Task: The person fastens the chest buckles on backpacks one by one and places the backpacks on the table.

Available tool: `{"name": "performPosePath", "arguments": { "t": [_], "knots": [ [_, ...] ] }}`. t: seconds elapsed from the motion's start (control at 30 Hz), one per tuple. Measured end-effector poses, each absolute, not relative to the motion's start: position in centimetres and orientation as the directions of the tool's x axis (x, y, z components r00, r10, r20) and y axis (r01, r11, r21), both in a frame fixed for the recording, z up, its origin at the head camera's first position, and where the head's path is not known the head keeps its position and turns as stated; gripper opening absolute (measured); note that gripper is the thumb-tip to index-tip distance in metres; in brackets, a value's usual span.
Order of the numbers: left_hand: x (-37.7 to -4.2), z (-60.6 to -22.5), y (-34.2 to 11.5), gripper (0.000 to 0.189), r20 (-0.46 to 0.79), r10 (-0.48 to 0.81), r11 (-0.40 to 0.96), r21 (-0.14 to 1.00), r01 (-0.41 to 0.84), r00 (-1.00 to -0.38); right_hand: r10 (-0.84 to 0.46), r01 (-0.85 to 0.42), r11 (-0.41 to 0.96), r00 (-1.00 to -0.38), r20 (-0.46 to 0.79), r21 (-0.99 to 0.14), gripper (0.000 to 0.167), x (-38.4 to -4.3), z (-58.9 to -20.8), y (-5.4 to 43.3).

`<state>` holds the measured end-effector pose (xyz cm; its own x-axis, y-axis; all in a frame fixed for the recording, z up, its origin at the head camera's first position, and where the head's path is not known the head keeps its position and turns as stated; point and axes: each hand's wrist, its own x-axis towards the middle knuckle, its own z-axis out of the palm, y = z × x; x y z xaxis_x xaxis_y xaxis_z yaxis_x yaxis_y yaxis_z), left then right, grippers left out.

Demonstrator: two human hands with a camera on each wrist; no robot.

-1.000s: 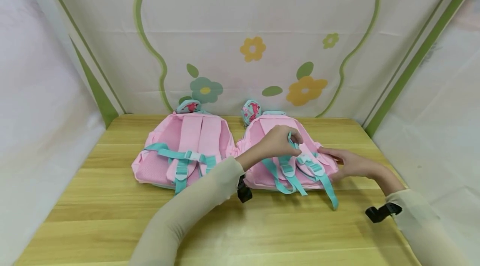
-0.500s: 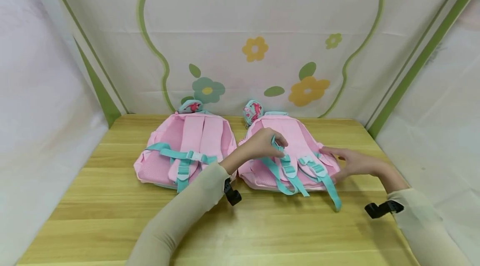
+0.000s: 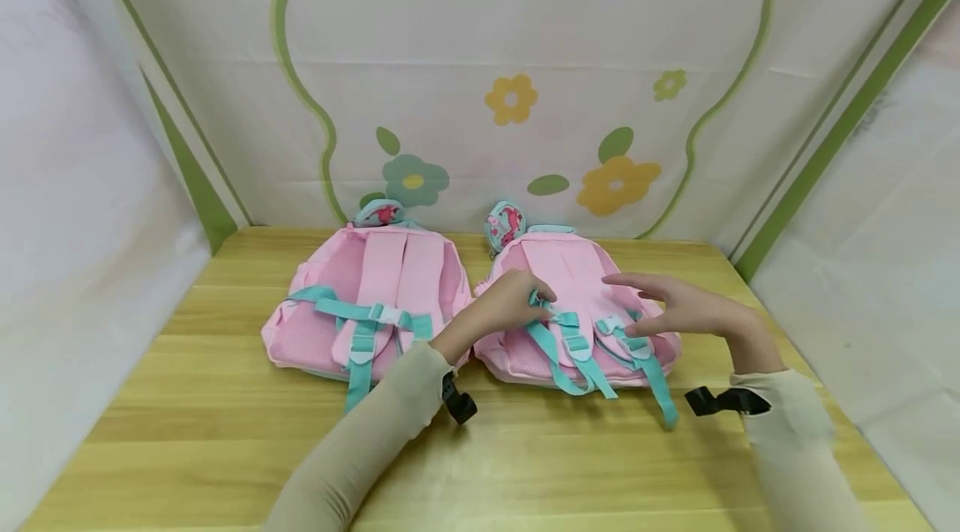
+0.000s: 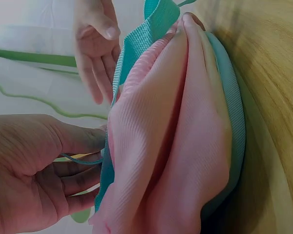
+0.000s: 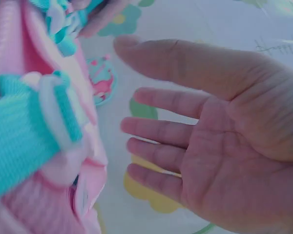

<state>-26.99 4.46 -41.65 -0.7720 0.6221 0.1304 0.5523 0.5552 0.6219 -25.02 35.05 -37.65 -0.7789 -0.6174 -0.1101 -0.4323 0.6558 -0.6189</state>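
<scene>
Two pink backpacks lie straps-up on the table, side by side. Over the left part of the right backpack (image 3: 558, 257), my left hand (image 3: 506, 300) pinches the end of a teal strap (image 3: 543, 338) between thumb and fingers. A white buckle piece (image 3: 610, 322) sits on that bag's other teal strap. My right hand (image 3: 678, 307) hovers above the right side of this bag, fingers straight and apart, holding nothing. In the right wrist view its palm (image 5: 234, 141) faces the bag with a gap between. Part of the pinched strap is hidden by the left hand's fingers.
The left backpack (image 3: 345, 265) has its teal strap fastened across with a white buckle (image 3: 387, 314). Small round patterned pouches (image 3: 505, 225) hang at the tops of both bags. A printed cloth wall (image 3: 450, 32) stands behind the wooden table (image 3: 525, 465).
My left hand has moved left and slightly down with the teal strap. My right hand has let go of the right backpack's side and lifted inward over it.
</scene>
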Motion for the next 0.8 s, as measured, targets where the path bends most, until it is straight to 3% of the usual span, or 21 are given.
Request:
{"name": "performPosePath", "arguments": {
  "t": [0.8],
  "knots": [
    [-27.1, -42.5, 4.4, 0.026, 0.243, 0.614, 0.474, 0.647, 0.597, -0.751, -0.551, -0.423, 0.759, -0.822, -0.142, -0.494, 0.042, -25.6, -39.0, 32.3]
  ]
}}
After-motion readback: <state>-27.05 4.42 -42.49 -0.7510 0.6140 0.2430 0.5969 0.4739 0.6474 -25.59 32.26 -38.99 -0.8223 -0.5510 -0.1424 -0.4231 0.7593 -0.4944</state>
